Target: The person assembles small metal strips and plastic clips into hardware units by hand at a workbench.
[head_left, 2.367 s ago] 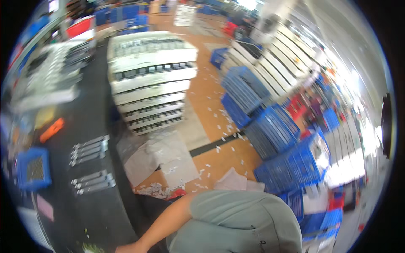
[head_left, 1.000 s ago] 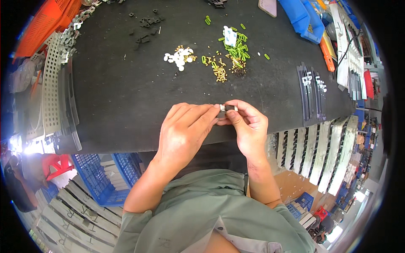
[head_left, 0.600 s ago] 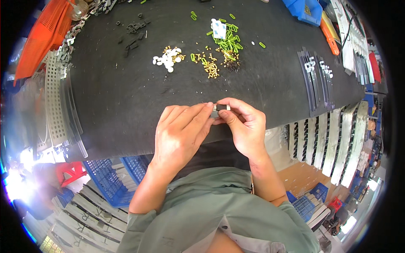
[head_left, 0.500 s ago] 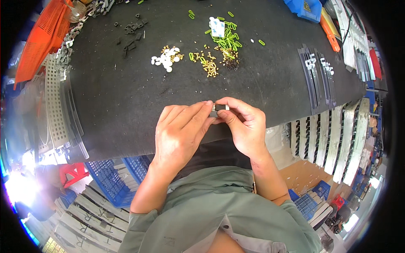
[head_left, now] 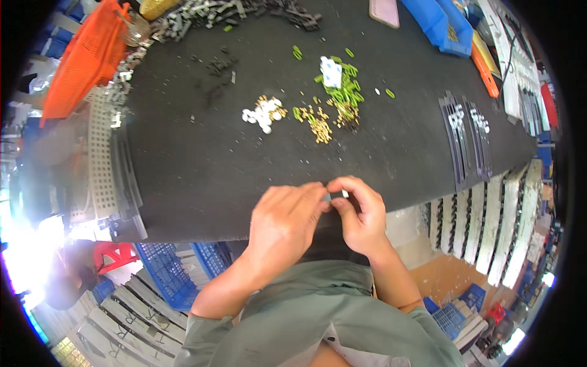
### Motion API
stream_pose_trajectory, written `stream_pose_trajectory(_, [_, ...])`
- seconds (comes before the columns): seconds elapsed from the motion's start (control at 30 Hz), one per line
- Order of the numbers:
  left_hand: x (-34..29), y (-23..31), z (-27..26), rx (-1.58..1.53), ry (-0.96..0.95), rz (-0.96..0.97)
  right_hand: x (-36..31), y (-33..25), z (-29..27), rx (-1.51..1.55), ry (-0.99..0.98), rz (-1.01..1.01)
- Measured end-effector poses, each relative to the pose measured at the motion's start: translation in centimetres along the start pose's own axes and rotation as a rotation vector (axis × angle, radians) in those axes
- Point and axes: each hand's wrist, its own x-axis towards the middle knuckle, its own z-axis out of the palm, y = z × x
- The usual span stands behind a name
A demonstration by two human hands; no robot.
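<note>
Close to the table's near edge, my left hand [head_left: 283,221] and my right hand [head_left: 363,219] meet around a small grey and black block-like part [head_left: 336,195] with a white end. Its exact kind is too small to make out. Fingertips of both hands pinch it and cover much of its surface. Beyond the hands lie a heap of small brass-coloured pieces [head_left: 320,130], a cluster of white round pieces [head_left: 264,115] and a pile of green oblong rings [head_left: 348,88]. A small white packet [head_left: 331,72] rests on the green rings.
Dark small parts [head_left: 220,66] are scattered further left, with a long heap of grey and black pieces [head_left: 244,12] at the back. Orange baskets [head_left: 85,61] stand at the left. Dark strips [head_left: 458,140] with white clips lie right, below a blue bin [head_left: 440,24].
The view has shifted, so the table and my hands sit lower in the picture and more of the far table shows. Both hands keep their pinch on the small part.
</note>
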Motion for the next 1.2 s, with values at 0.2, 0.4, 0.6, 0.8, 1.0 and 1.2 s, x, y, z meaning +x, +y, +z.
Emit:
stream_pose_trajectory(0.2, [5.9,-3.1,-5.7,0.076,-0.016,-0.138,0.0,0.6,-2.1,0.039,0.061,-0.092])
stream_pose_trajectory(0.4, [17.0,-9.5,-4.9,0.191,0.104,-0.121,1.0,2.1,-4.8,0.099,0.195,-0.035])
stream_pose_trajectory(0.6, [25.8,-12.7,1.8,0.365,0.078,0.043,1.7,1.8,-4.5,0.093,0.166,-0.009])
stream_pose_trajectory(0.8, [27.3,-12.1,4.3,0.666,-0.023,0.041,1.3,2.0,-4.6,0.149,0.18,0.02])
stream_pose_trajectory(1.0, [25.2,-10.4,2.5,0.524,0.037,-0.042,1.0,2.5,-4.7,0.173,0.147,0.029])
stream_pose_trajectory(1.2, [15.1,-4.6,-5.9,-0.011,-0.017,-0.185,1.3,2.8,-4.7,0.249,0.193,0.019])
